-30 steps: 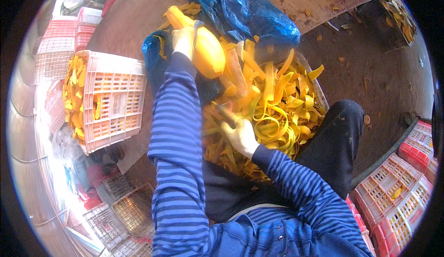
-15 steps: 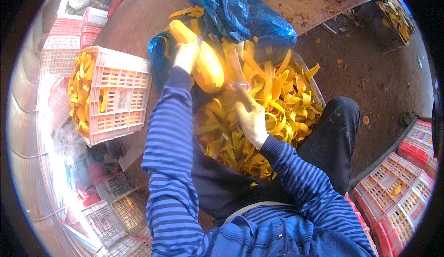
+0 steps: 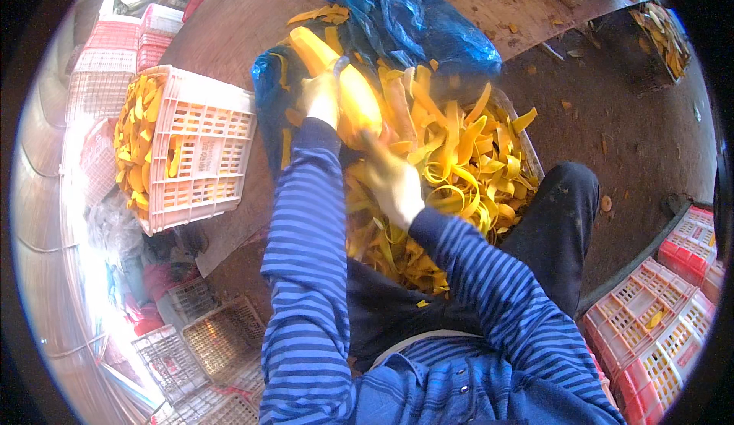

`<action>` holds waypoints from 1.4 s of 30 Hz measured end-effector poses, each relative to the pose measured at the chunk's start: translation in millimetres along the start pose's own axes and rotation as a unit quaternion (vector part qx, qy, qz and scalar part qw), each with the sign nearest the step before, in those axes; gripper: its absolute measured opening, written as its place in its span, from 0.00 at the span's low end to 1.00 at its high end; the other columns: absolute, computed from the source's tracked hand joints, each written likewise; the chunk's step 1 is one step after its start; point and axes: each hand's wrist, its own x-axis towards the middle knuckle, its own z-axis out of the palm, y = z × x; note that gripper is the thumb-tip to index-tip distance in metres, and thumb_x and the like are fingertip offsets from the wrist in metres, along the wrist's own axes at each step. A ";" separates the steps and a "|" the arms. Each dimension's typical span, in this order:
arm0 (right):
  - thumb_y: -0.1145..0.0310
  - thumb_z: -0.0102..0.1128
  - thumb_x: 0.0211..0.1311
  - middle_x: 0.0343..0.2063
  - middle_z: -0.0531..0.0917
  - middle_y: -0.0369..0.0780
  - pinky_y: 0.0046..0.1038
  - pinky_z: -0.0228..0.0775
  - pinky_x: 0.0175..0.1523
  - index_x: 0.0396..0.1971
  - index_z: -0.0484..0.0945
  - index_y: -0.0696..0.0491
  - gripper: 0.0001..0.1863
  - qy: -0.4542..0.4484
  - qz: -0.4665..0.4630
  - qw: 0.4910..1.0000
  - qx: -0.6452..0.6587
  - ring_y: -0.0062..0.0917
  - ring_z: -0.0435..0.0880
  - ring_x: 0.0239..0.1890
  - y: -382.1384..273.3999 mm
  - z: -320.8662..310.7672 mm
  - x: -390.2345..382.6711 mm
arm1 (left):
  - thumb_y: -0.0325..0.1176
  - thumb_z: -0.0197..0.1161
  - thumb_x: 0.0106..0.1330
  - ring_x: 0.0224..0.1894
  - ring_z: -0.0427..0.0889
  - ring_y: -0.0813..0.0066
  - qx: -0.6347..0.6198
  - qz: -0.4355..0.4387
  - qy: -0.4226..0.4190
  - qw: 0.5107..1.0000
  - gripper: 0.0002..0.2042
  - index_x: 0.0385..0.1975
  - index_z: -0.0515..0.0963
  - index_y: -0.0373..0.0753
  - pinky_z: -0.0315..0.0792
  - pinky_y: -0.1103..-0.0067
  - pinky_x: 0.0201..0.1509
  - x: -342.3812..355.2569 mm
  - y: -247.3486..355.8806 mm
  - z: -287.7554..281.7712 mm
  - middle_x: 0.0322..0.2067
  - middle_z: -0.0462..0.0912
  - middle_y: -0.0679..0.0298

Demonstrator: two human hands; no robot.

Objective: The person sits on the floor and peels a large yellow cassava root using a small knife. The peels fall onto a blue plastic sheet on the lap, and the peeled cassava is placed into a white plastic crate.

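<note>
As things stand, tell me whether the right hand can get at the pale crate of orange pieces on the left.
Probably not directly: the striped left sleeve and the left hand, gripping the yellow squash, lie between the right hand and the pale crate.

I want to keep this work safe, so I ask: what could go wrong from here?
The squash might slip: only the left hand plainly grips it, while the right hand is blurred near its lower end. Strips could drop to the ground, being heaped loosely. Orange pieces could spill from the crate at left, being heaped at its opening.
</note>
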 end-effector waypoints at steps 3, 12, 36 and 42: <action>0.62 0.60 0.67 0.32 0.85 0.57 0.45 0.79 0.43 0.70 0.72 0.40 0.30 -0.097 0.160 0.980 -0.070 0.50 0.88 0.35 21.2 1.1 -60.3 | 0.55 0.82 0.50 0.48 0.88 0.58 0.011 0.018 0.030 0.999 0.43 0.54 0.79 0.20 0.80 0.70 0.54 -1.8 -0.4 5.5 0.50 0.87 0.45; 0.67 0.58 0.68 0.24 0.82 0.54 0.37 0.76 0.35 0.68 0.75 0.43 0.27 0.092 0.039 0.991 0.090 0.39 0.85 0.24 -5.0 1.2 -1.2 | 0.47 0.79 0.55 0.47 0.89 0.58 -0.003 0.037 0.022 0.999 0.32 0.47 0.82 0.20 0.81 0.68 0.51 -12.8 17.1 11.4 0.47 0.88 0.44; 0.66 0.59 0.67 0.41 0.87 0.55 0.40 0.80 0.50 0.67 0.75 0.46 0.28 0.052 -0.002 0.997 0.056 0.48 0.89 0.42 -1.3 -8.9 -7.4 | 0.39 0.80 0.57 0.34 0.90 0.58 -0.121 0.037 -0.114 0.985 0.25 0.48 0.82 0.29 0.86 0.65 0.41 34.0 -1.9 30.3 0.39 0.89 0.53; 0.67 0.61 0.67 0.42 0.87 0.54 0.38 0.81 0.51 0.70 0.72 0.42 0.30 -0.064 0.103 0.992 0.024 0.46 0.89 0.45 -5.8 -19.3 -67.1 | 0.37 0.74 0.63 0.34 0.91 0.61 -0.124 0.055 -0.125 0.983 0.19 0.45 0.84 0.26 0.86 0.66 0.39 41.7 -6.7 35.2 0.39 0.89 0.52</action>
